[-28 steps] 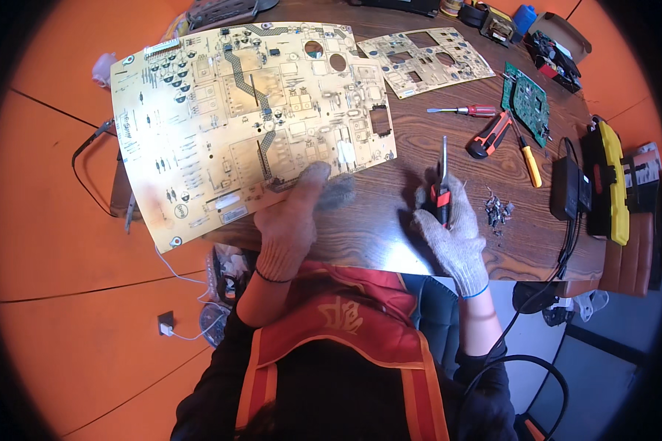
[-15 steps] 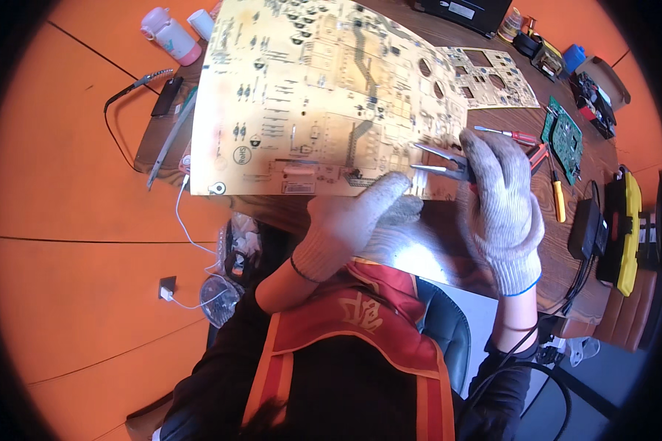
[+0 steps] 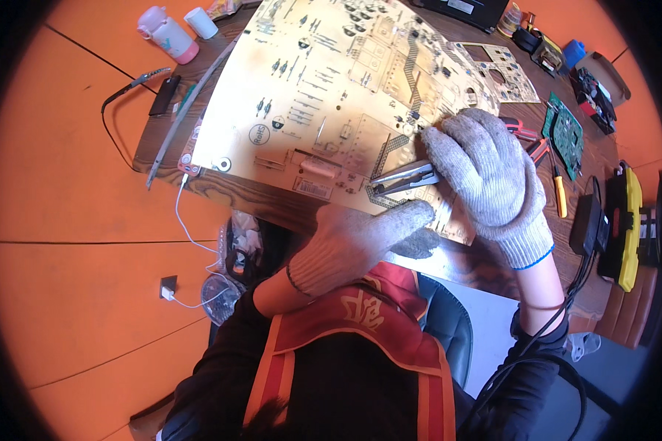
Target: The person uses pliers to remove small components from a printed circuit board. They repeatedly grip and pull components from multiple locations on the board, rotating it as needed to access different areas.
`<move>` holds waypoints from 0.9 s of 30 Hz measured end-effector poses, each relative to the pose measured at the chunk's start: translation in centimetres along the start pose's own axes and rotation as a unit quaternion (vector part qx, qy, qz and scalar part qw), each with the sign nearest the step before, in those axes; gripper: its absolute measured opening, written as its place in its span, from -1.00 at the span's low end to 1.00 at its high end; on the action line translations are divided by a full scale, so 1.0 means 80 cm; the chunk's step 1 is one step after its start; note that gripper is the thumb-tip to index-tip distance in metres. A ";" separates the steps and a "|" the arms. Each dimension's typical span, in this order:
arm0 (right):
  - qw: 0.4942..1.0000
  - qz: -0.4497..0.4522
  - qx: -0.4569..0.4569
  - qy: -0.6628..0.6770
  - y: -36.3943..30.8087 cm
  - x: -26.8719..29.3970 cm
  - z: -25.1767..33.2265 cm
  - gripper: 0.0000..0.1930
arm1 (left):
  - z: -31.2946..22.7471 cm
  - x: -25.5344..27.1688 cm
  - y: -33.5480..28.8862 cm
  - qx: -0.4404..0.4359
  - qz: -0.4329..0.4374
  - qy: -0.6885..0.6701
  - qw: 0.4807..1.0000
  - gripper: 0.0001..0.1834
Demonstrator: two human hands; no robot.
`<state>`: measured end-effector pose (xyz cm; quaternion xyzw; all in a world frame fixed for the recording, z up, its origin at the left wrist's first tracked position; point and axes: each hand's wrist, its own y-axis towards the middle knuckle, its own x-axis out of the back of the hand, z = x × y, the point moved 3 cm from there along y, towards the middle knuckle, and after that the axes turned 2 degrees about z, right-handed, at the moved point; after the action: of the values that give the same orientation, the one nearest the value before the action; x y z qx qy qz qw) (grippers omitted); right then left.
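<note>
A large tan circuit board [image 3: 331, 95] lies across a wooden table [image 3: 250, 198], its near edge facing me. My left hand [image 3: 364, 239], in a grey knit glove, grips that near edge from below. My right hand [image 3: 489, 173], gloved the same way, rests on the board and holds a pair of metal pliers [image 3: 404, 178]. The plier jaws point left and lie on the board's surface just above my left fingers.
A smaller tan board [image 3: 496, 70] and a green board [image 3: 566, 132] lie at the right with red-handled and yellow-handled tools [image 3: 559, 195]. A yellow and black device [image 3: 625, 220] sits at the right edge. A pink bottle [image 3: 168, 33] stands far left. Cables hang off the table.
The right hand has carried the pliers from the bare table up onto the board. The left hand kept its hold on the board's near edge. My view moved closer and to the left.
</note>
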<state>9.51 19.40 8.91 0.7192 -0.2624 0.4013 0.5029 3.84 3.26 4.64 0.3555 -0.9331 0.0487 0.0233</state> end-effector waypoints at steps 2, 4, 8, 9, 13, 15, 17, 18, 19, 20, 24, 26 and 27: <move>1.000 -0.002 0.006 -0.001 0.001 -0.001 -0.002 -0.56 | -0.003 0.001 -0.001 -0.024 0.016 0.031 0.999 -0.47; 1.000 0.011 0.008 -0.020 0.001 0.003 -0.001 -0.58 | -0.011 0.002 -0.002 -0.127 0.033 0.146 0.981 -0.49; 0.991 0.111 -0.070 -0.016 -0.004 0.018 0.013 -0.57 | -0.001 0.006 -0.007 -0.008 0.020 0.048 0.999 -0.58; 0.987 0.127 -0.096 -0.021 -0.007 0.023 0.020 -0.59 | 0.002 0.008 -0.008 0.000 0.017 0.093 0.996 -0.60; 0.976 0.149 -0.160 -0.001 -0.012 0.039 0.043 -0.57 | -0.004 0.004 -0.005 -0.253 -0.023 0.346 0.903 -0.65; 0.949 0.210 -0.199 0.128 -0.018 0.048 0.043 -0.61 | 0.001 -0.001 0.002 -0.236 -0.037 0.272 0.932 -0.65; 0.902 0.295 -0.225 0.223 -0.026 0.057 0.040 -0.67 | 0.019 -0.009 0.014 -0.014 0.002 -0.013 1.000 -0.66; 0.874 0.288 -0.228 0.319 -0.028 0.064 0.040 -0.72 | 0.021 -0.013 0.016 0.009 0.003 -0.055 0.998 -0.67; 0.819 0.305 -0.227 0.431 -0.029 0.060 0.037 -0.73 | 0.022 -0.014 0.015 0.042 0.015 -0.103 0.994 -0.67; 0.746 0.321 -0.231 0.535 -0.033 0.060 0.037 -0.75 | 0.023 -0.019 0.017 0.056 0.033 -0.167 0.984 -0.67; 0.528 0.256 -0.291 0.756 -0.065 0.055 0.051 -0.75 | 0.024 -0.006 0.017 -0.012 -0.025 0.108 0.994 -0.77; 0.521 0.095 -0.313 0.789 -0.093 0.052 0.052 -0.69 | 0.033 0.002 0.016 -0.006 -0.039 0.153 0.987 -0.80; 0.405 0.020 -0.360 0.841 -0.116 0.050 0.054 -0.65 | 0.036 0.004 0.018 -0.033 -0.025 0.212 0.976 -0.79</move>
<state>20.26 18.78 6.78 -0.2323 0.1581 0.6825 0.6747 2.65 3.81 1.67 0.3593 -0.8987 0.0916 0.2340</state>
